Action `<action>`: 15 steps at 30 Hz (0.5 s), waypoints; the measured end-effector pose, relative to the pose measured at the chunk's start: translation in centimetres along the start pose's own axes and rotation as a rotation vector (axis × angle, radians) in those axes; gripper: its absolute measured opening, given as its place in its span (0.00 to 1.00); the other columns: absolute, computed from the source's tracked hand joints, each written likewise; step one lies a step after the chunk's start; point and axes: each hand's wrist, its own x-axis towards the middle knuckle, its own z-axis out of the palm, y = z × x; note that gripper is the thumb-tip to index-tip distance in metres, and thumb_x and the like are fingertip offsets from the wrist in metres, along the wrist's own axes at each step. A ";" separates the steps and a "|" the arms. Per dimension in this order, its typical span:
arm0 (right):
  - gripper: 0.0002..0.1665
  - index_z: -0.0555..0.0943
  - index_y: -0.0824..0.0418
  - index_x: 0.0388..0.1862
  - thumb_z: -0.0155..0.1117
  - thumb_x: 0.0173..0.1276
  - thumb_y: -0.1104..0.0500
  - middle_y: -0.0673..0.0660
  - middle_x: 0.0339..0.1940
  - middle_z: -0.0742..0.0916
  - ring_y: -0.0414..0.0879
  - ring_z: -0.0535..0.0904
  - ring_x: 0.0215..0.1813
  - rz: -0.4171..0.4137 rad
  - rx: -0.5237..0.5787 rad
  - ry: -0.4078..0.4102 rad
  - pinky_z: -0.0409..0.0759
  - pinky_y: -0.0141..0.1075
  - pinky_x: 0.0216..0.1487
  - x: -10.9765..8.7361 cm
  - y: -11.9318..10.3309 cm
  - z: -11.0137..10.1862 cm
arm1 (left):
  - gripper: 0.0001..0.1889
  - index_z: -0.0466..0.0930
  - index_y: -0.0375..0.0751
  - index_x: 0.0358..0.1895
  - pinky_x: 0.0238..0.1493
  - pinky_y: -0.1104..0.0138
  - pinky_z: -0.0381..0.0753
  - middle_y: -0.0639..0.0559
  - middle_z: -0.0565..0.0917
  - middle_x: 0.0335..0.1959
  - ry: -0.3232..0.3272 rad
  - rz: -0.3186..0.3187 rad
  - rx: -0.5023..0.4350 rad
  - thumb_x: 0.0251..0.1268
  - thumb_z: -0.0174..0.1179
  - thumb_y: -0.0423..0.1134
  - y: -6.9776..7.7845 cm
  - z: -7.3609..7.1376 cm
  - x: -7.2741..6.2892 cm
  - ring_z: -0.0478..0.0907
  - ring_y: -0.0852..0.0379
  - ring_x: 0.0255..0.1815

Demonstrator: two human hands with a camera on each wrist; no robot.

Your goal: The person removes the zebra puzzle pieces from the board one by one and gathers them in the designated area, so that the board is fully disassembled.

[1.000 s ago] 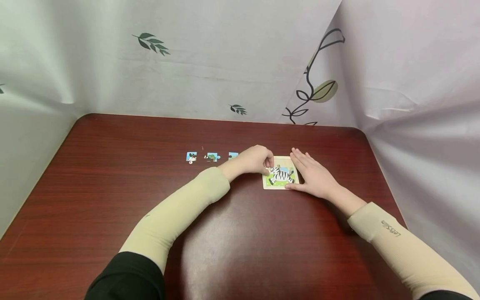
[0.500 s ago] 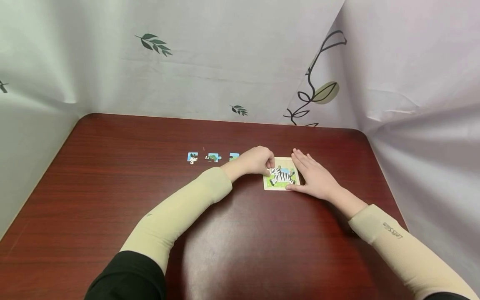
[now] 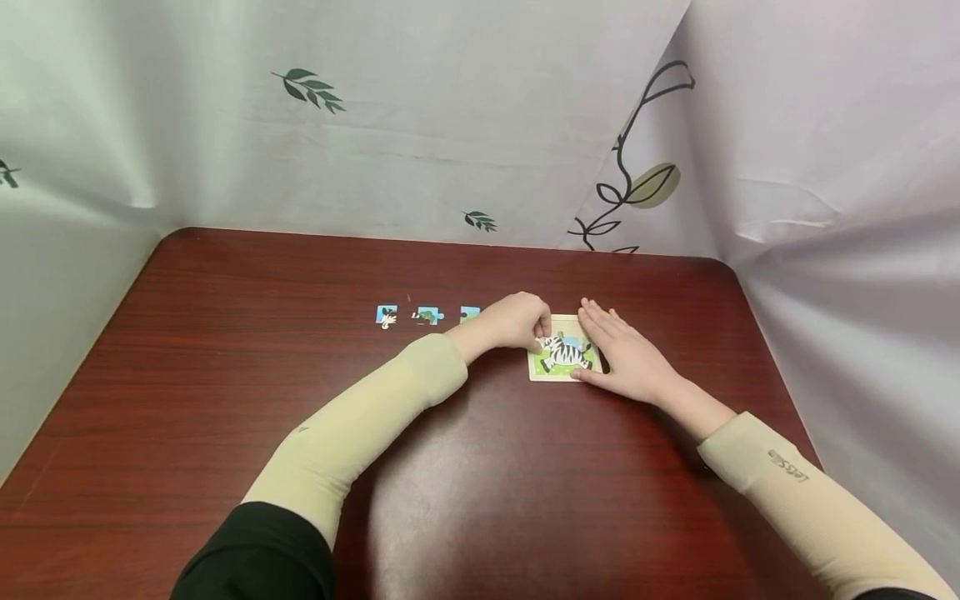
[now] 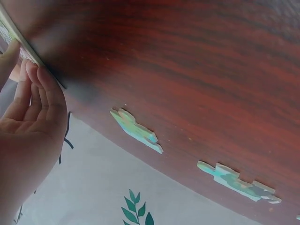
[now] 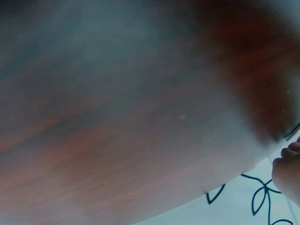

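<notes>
A small square zebra puzzle tray (image 3: 565, 320) lies on the table, its picture partly covering the base and a strip of bare wood along its top. My left hand (image 3: 512, 321), fingers curled, is over the tray's left side, its thumb and fingertips at a puzzle piece (image 3: 547, 343) there. In the left wrist view my left hand (image 4: 35, 112) reaches to the tray edge; the fingers hide much of that piece. My right hand (image 3: 628, 350) lies with fingers extended along the tray's right side, the thumb at its lower edge. Little of the right hand (image 5: 289, 171) shows in the right wrist view.
Three loose pieces lie in a row left of the tray: one with a zebra's head (image 3: 386, 316), a blue-green one (image 3: 429, 316), and another (image 3: 469, 313) beside the left wrist. The brown table (image 3: 300, 275) meets a pale leaf-printed cloth (image 3: 405, 150) behind.
The view has shifted slightly. Both hands keep almost the same place at the tray, with the right fingertips a touch further left; the loose pieces stay put.
</notes>
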 end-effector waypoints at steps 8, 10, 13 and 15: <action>0.55 0.56 0.69 0.85 0.68 0.74 0.41 0.65 0.89 0.59 0.59 0.53 0.89 -0.072 0.013 0.013 0.53 0.58 0.87 0.5 -1.0 0.5 | 0.10 0.88 0.41 0.42 0.48 0.68 0.81 0.51 0.88 0.39 -0.009 -0.012 0.003 0.61 0.78 0.36 -0.1 0.0 0.2 0.81 0.58 0.41; 0.54 0.56 0.68 0.85 0.67 0.75 0.41 0.65 0.89 0.59 0.59 0.53 0.89 -0.083 0.013 0.009 0.53 0.57 0.87 0.7 -1.2 0.6 | 0.10 0.88 0.41 0.42 0.49 0.67 0.81 0.50 0.88 0.40 -0.012 -0.007 0.001 0.61 0.78 0.36 -0.1 0.0 0.2 0.82 0.57 0.42; 0.52 0.57 0.68 0.85 0.66 0.76 0.42 0.64 0.89 0.59 0.58 0.54 0.89 -0.096 0.017 0.005 0.53 0.57 0.87 0.9 -1.5 0.6 | 0.10 0.88 0.41 0.43 0.50 0.67 0.81 0.50 0.88 0.40 -0.013 -0.003 0.002 0.61 0.78 0.35 -0.1 0.0 0.2 0.82 0.57 0.43; 0.51 0.58 0.68 0.85 0.65 0.76 0.43 0.64 0.89 0.60 0.58 0.54 0.89 -0.102 0.019 0.000 0.53 0.57 0.87 1.0 -1.7 0.6 | 0.10 0.88 0.41 0.43 0.50 0.67 0.81 0.50 0.88 0.40 -0.015 -0.005 0.003 0.61 0.78 0.35 -0.1 0.0 0.2 0.82 0.57 0.43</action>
